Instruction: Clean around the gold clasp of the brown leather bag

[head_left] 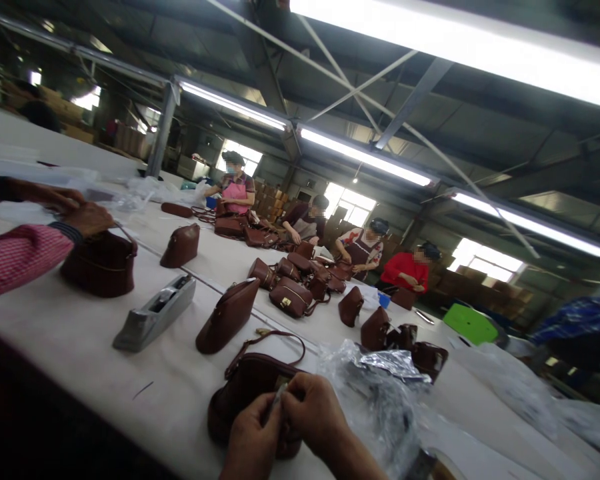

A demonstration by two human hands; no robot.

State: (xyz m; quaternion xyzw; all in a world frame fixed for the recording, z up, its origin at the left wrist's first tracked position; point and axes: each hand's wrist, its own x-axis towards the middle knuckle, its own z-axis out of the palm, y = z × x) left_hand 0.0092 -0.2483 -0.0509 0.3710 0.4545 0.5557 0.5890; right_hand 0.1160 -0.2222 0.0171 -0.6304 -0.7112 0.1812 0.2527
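**Inspector:** Position of the brown handbag [250, 393] against the hands?

**Assistant:** It lies on the white table [80, 333], directly under and just beyond both hands. The left hand [253, 443] rests on the bag's near face; the right hand [313, 417] touches it beside the left. Neither is nearer: both are on it.

**Inspector:** State of the hands?

**Assistant:** Both are pinched narrow. Between them they grip a small pale tag [276, 400] at the bag's top edge. What the tag is, I cannot tell.

**Inspector:** Long axis of the bag?

**Assistant:** It runs from near left to far right, with the strap [265, 341] looping off the far side, away from the hands.

**Inspector:** Anything close to the bag?

**Assistant:** Crumpled clear plastic wrap [380, 380] lies just right of it. Another upright bag [227, 315] stands beyond it to the left, and a grey tape dispenser [155, 313] further left. A co-worker's hand [87, 217] rests on a separate bag [100, 263], well apart from ours
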